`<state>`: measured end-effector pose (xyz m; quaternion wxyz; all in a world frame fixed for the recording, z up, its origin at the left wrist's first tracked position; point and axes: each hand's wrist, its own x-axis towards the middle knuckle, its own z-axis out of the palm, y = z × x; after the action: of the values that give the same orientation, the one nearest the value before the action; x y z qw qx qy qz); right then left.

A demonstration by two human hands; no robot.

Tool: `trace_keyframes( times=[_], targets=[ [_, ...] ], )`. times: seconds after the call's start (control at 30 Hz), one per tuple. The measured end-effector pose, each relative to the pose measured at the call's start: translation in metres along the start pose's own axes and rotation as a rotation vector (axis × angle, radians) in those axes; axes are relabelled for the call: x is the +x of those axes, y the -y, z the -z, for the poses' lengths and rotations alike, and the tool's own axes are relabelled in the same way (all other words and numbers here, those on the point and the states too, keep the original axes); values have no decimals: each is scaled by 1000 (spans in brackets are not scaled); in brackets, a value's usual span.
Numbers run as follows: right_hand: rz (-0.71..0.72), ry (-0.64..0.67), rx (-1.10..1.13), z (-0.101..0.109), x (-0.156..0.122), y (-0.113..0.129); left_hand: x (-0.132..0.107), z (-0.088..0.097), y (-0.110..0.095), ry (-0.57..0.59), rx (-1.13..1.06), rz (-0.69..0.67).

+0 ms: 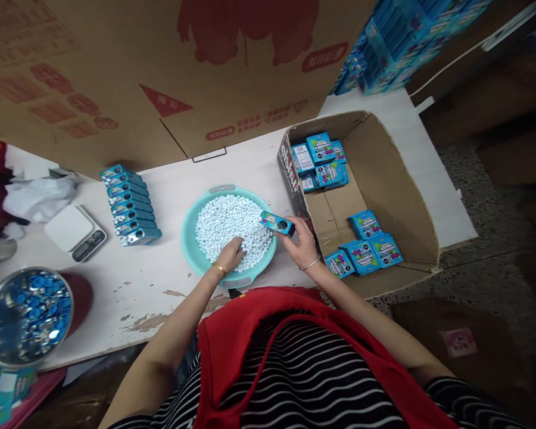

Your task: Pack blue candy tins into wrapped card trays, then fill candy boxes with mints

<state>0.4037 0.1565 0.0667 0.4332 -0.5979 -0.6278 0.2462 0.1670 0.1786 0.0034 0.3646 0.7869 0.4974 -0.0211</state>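
Note:
Small pale-blue and white candies (pixel 223 217) fill most of a turquoise plastic basin (pixel 188 238) in front of me. My left hand (pixel 231 255) is down among the candies at the basin's near side, its fingers curled closed on some of them; the fingertips are partly hidden. Over the basin's right rim, my right hand (pixel 301 241) grips a small blue candy box (pixel 277 223), its narrow side with a dark round opening turned up. The box tilts toward the candies.
Left of the basin stands a row of blue boxes (pixel 131 208), beside a white scale (pixel 78 229). A steel bowl (pixel 67 333) holds blue pieces. To the right, an open carton (pixel 399 220) contains several blue boxes. A large carton (pixel 161 71) blocks the back.

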Motion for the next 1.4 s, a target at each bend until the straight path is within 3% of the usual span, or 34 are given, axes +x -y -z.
trace_keyframes(
  times=[0.1,0.2,0.3,0.4,0.5,0.63,0.83,0.9,0.97,1.03,1.1,1.23,1.3,1.4],
  targets=[
    [10,-10,-18,3,2,0,-17,29,-1,-41,-55,-61],
    [59,21,-64,2,4,-1,-41,71,-7,-103,-86,-166],
    [121,98,-115,-5,5,1,-60,109,-19,-135,-32,-227],
    [185,167,-131,-18,5,7,-67,135,-35,-113,83,-244],
    [236,209,-131,-30,2,15,-66,150,-55,-32,246,-203],
    [243,268,-145,-39,0,21,-66,162,-92,90,513,-44],
    [239,289,-125,-41,-2,21,-72,172,-147,121,778,33],
    [243,275,-112,-41,-2,20,-75,177,-152,134,780,18],
    [239,257,-102,-41,-3,18,-77,179,-140,116,744,18],
    [227,228,-90,-39,-3,15,-77,177,-110,43,661,47],
    [211,192,-80,-33,-2,11,-74,163,-67,-32,549,100],
    [170,137,-75,-16,2,4,-49,102,8,33,322,230],
    [154,121,-82,-8,4,2,-30,65,23,31,249,208],
    [131,93,-85,-1,5,2,0,21,20,-14,160,145]
  ],
)
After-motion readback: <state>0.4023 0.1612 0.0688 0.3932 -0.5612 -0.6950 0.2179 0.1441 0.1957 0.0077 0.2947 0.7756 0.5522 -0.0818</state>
